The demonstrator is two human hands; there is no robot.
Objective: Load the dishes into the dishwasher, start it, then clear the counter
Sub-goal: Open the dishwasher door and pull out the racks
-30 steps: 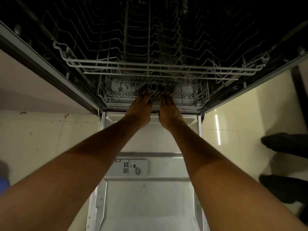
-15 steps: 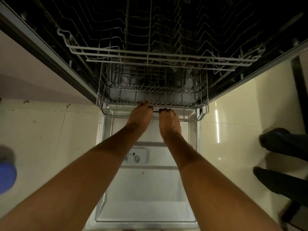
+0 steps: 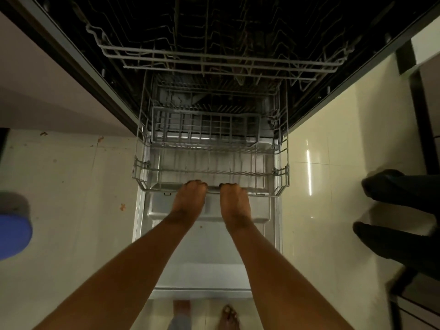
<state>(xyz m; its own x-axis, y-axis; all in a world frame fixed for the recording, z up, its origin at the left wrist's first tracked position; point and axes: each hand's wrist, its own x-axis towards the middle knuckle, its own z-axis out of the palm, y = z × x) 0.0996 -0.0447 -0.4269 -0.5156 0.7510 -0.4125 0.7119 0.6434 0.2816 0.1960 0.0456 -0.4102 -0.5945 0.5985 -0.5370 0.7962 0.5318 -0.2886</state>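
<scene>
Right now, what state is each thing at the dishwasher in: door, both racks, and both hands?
Dishwasher door: fully open, lying flat.
Lower rack: pulled partway out over the door, no dishes visible in it.
Upper rack: pushed in, looks bare; the interior is dark.
Left hand: fingers curled over the lower rack's front rail.
Right hand: fingers curled over the same rail, beside the left.
</scene>
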